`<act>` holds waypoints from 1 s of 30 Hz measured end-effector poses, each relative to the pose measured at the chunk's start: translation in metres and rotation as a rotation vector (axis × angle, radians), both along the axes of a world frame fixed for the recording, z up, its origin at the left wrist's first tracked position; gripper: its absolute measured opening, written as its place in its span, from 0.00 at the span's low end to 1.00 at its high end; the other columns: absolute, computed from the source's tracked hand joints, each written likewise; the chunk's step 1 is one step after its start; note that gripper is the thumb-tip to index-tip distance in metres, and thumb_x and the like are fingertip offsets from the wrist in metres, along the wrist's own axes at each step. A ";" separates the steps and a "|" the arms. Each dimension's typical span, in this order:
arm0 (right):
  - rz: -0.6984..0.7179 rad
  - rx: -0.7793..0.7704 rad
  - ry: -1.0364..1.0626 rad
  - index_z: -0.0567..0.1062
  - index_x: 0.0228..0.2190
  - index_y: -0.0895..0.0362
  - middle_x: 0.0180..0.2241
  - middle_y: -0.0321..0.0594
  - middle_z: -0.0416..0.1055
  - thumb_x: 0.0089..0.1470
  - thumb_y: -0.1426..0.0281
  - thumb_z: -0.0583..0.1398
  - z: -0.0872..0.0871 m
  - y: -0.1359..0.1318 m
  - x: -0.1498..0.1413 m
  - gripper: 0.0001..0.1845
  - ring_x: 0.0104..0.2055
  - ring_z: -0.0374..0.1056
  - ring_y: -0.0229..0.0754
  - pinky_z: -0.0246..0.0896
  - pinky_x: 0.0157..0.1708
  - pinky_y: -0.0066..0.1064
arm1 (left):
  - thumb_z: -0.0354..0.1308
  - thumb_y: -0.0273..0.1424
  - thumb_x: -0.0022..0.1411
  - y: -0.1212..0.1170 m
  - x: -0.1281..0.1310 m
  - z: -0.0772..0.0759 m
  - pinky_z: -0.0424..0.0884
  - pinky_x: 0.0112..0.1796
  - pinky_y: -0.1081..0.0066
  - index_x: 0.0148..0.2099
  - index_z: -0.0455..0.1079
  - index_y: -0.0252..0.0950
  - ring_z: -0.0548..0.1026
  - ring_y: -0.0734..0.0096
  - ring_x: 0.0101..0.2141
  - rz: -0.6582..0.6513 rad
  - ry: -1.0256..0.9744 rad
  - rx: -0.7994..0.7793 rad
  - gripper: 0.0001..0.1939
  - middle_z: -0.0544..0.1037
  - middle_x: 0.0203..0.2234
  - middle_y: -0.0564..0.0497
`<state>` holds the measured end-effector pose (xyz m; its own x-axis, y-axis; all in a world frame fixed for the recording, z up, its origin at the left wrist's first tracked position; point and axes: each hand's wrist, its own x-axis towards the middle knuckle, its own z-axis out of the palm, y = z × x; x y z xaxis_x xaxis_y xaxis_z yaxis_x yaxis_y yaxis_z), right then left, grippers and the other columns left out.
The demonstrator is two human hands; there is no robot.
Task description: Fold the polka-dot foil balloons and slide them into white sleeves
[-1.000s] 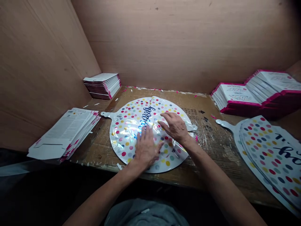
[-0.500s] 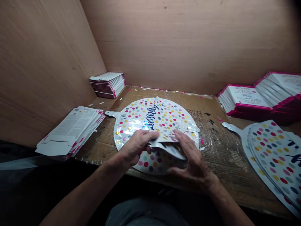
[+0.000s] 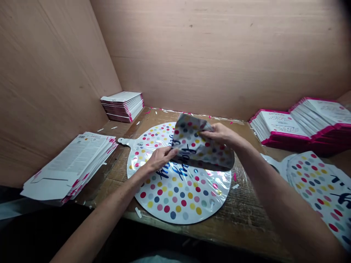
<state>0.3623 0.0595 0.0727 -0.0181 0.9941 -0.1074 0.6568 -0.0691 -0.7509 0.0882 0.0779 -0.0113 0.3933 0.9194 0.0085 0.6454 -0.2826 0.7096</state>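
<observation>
Up from the near rim, since half a second ago, comes the folded dotted foil (image 3: 189, 138), and now I've got it tilted above the far right part of the round dotted foil (image 3: 178, 197)! My left grip (image 3: 160, 157) pinches its left edge, thumb against it; my right grip (image 3: 218, 132) is closed on its upper right side. Below, the round one lies flat on the worktop (image 3: 255, 204), dark lettering across its middle, its tab (image 3: 124, 141) out to the left. Out wider: left, a fanned pile of white cards (image 3: 74, 155), with a neat stack (image 3: 122, 106) behind; right, overlapping dotted foils (image 3: 309, 179) partly behind my forearm, and pink-edged packs (image 3: 285, 124) beyond them.
</observation>
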 end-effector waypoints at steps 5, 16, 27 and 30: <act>-0.447 0.326 -0.002 0.79 0.36 0.58 0.37 0.47 0.78 0.52 0.47 0.58 -0.049 -0.013 0.027 0.28 0.37 0.72 0.46 0.63 0.34 0.32 | 0.55 0.37 0.63 0.016 0.030 -0.006 0.69 0.38 0.69 0.36 0.75 0.38 0.78 0.65 0.36 0.258 0.027 -0.011 0.10 0.81 0.32 0.50; -0.575 0.107 -0.514 0.75 0.48 0.61 0.41 0.56 0.77 0.58 0.57 0.53 -0.115 -0.030 0.032 0.25 0.45 0.72 0.56 0.63 0.42 0.41 | 0.52 0.31 0.67 0.005 0.045 -0.017 0.71 0.49 0.61 0.64 0.58 0.33 0.71 0.56 0.56 0.289 0.224 0.346 0.24 0.65 0.62 0.38; 0.321 0.255 -1.052 0.67 0.53 0.65 0.52 0.55 0.70 0.57 0.77 0.52 -0.096 -0.024 -0.017 0.21 0.53 0.66 0.52 0.60 0.51 0.40 | 0.32 0.50 0.71 0.004 0.035 -0.041 0.44 0.65 0.49 0.70 0.53 0.36 0.49 0.49 0.68 -0.006 0.474 0.352 0.35 0.55 0.68 0.44; 0.277 0.177 -1.142 0.68 0.51 0.67 0.50 0.57 0.71 0.60 0.81 0.48 -0.088 -0.022 -0.023 0.20 0.52 0.67 0.51 0.61 0.48 0.37 | 0.29 0.53 0.69 0.008 0.036 -0.043 0.42 0.66 0.51 0.71 0.47 0.32 0.48 0.51 0.68 0.022 0.441 0.289 0.40 0.53 0.69 0.41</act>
<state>0.3393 0.0371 -0.0153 -0.2175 0.9740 -0.0628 0.9286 0.2263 0.2940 0.1240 0.0859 -0.0539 0.3975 0.9120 0.1010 0.8729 -0.4098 0.2648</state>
